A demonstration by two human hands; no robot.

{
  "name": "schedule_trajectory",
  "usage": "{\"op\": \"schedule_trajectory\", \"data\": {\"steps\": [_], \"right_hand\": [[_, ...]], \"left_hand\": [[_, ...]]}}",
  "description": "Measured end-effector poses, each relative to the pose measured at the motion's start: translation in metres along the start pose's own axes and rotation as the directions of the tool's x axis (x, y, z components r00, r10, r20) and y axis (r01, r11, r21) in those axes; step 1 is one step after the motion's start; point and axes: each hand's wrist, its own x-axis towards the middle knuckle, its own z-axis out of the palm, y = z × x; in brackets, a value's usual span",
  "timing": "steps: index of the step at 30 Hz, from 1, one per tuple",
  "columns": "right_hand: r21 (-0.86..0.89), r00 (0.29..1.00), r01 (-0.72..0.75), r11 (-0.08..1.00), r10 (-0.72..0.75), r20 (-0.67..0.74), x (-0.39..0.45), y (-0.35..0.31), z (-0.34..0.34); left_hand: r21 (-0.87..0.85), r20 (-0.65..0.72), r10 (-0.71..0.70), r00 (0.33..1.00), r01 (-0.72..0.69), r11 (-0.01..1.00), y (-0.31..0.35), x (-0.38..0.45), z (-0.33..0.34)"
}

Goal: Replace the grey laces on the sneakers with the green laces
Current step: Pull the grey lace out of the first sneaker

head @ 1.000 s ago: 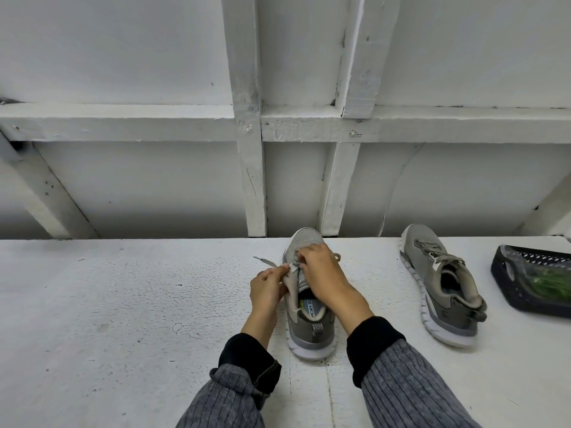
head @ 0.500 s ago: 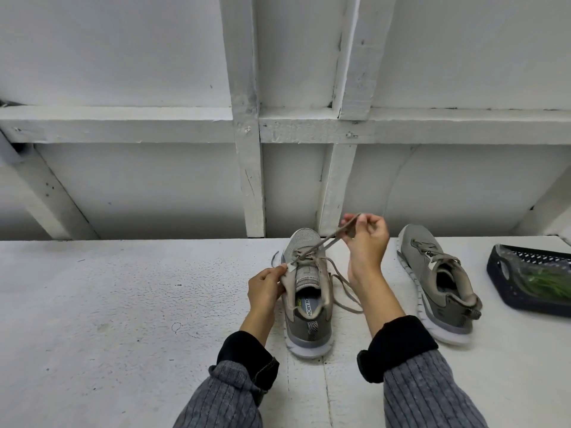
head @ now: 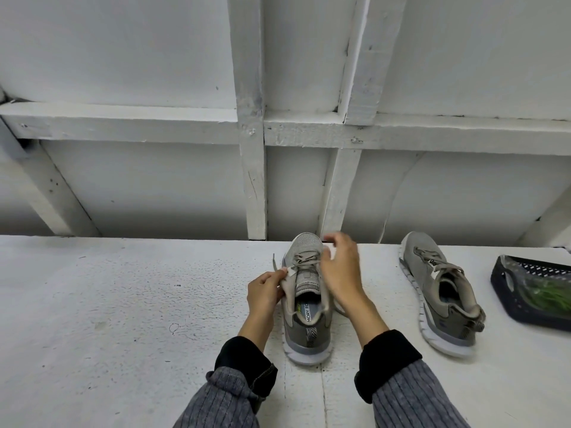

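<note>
A grey sneaker (head: 306, 307) stands on the white table (head: 123, 304), toe pointing away from me. Its grey lace (head: 304, 261) is still threaded through the lower eyelets; one loose end (head: 273, 261) sticks out to the left. My left hand (head: 265, 291) pinches the shoe's left eyelet edge. My right hand (head: 340, 267) hovers over the right side of the lacing with fingers loosely spread and nothing visibly held. A second grey sneaker (head: 438, 288), still laced, lies to the right. The green laces (head: 553, 295) sit in a clear bag inside a basket.
The dark blue plastic basket (head: 509, 304) sits at the table's right edge, partly out of frame. A white wall with wooden beams (head: 253, 180) rises right behind the table's far edge. My grey sleeves with black cuffs fill the lower middle.
My right hand pulled a length of grey lace up and to the right, then let it go and dropped back onto the lacing. My left hand stayed on the shoe's left side.
</note>
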Motion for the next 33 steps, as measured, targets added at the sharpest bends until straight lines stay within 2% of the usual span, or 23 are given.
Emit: {"op": "schedule_trajectory", "data": {"steps": [2, 4, 6, 8, 9, 11, 13, 14, 16, 17, 18, 19, 20, 21, 24, 26, 29, 31, 33], "right_hand": [[-0.075, 0.971, 0.154, 0.985, -0.136, 0.198, 0.0, -0.005, 0.008], [-0.282, 0.927, 0.239, 0.929, -0.132, 0.352, -0.001, -0.002, 0.015], [-0.422, 0.912, 0.275, 0.864, -0.094, 0.4, -0.004, 0.003, 0.02], [-0.42, 0.921, 0.271, 0.866, -0.107, 0.374, -0.007, 0.007, 0.022], [-0.359, 0.937, 0.22, 0.907, -0.095, 0.337, -0.007, 0.008, 0.022], [-0.16, 0.966, 0.022, 0.987, 0.02, 0.257, -0.005, 0.005, 0.019], [0.157, 0.973, -0.161, 0.974, 0.13, 0.193, -0.004, 0.0, 0.01], [0.379, 0.966, -0.236, 0.895, 0.174, 0.19, -0.003, -0.004, 0.005], [0.753, 0.943, -0.33, 0.569, 0.241, 0.23, 0.002, -0.012, -0.008], [0.852, 0.94, -0.318, 0.417, 0.255, 0.226, 0.005, -0.014, -0.015], [0.902, 0.941, -0.286, 0.324, 0.272, 0.201, 0.009, -0.013, -0.021], [0.917, 0.943, -0.251, 0.309, 0.291, 0.16, 0.012, -0.011, -0.026], [0.903, 0.946, -0.219, 0.369, 0.305, 0.105, 0.017, -0.007, -0.028], [0.86, 0.952, -0.189, 0.475, 0.303, 0.042, 0.02, -0.001, -0.029], [0.607, 0.969, -0.119, 0.786, 0.227, -0.103, 0.021, 0.019, -0.028], [0.429, 0.973, -0.132, 0.894, 0.198, -0.115, 0.014, 0.031, -0.026], [0.164, 0.972, -0.235, 0.958, 0.237, 0.01, -0.002, 0.055, -0.014], [0.022, 0.944, -0.293, 0.956, 0.286, 0.163, -0.012, 0.068, -0.005], [-0.14, 0.909, -0.324, 0.935, 0.349, 0.228, -0.017, 0.074, 0.001]], "left_hand": [[-0.001, 0.001, 0.003, 1.0, -0.003, 1.0, 0.0, 0.0, 0.0], [-0.006, 0.009, 0.001, 1.0, -0.001, 1.0, 0.0, -0.001, 0.0], [-0.001, 0.009, 0.003, 1.0, -0.003, 1.0, -0.001, -0.001, -0.001], [0.008, 0.004, 0.005, 1.0, -0.005, 1.0, -0.002, 0.0, -0.001], [0.008, 0.005, 0.007, 1.0, -0.007, 1.0, -0.002, 0.0, -0.001], [0.004, 0.004, 0.011, 1.0, -0.011, 1.0, -0.002, 0.001, -0.001], [0.011, -0.001, 0.011, 1.0, -0.011, 1.0, -0.003, 0.002, -0.001], [0.015, -0.001, 0.01, 1.0, -0.01, 1.0, -0.003, 0.003, -0.001], [0.014, 0.002, 0.012, 1.0, -0.012, 1.0, -0.004, 0.003, -0.001], [0.013, 0.004, 0.013, 1.0, -0.013, 1.0, -0.004, 0.003, -0.001], [0.011, 0.006, 0.013, 1.0, -0.013, 1.0, -0.004, 0.002, -0.001], [0.009, 0.006, 0.012, 1.0, -0.012, 1.0, -0.003, 0.002, -0.001], [0.009, 0.005, 0.009, 1.0, -0.009, 1.0, -0.003, 0.002, -0.001], [0.01, 0.001, 0.006, 1.0, -0.006, 1.0, -0.003, 0.002, -0.001], [0.026, -0.016, 0.005, 1.0, -0.004, 1.0, -0.005, 0.006, -0.002], [0.03, -0.013, 0.003, 1.0, -0.003, 1.0, -0.006, 0.005, -0.002], [0.039, -0.015, -0.001, 1.0, 0.001, 0.999, -0.005, 0.005, -0.001], [0.039, -0.013, 0.003, 1.0, -0.002, 0.999, -0.004, 0.003, -0.001], [0.049, -0.012, 0.006, 1.0, -0.006, 0.999, -0.003, 0.002, -0.001]]}}
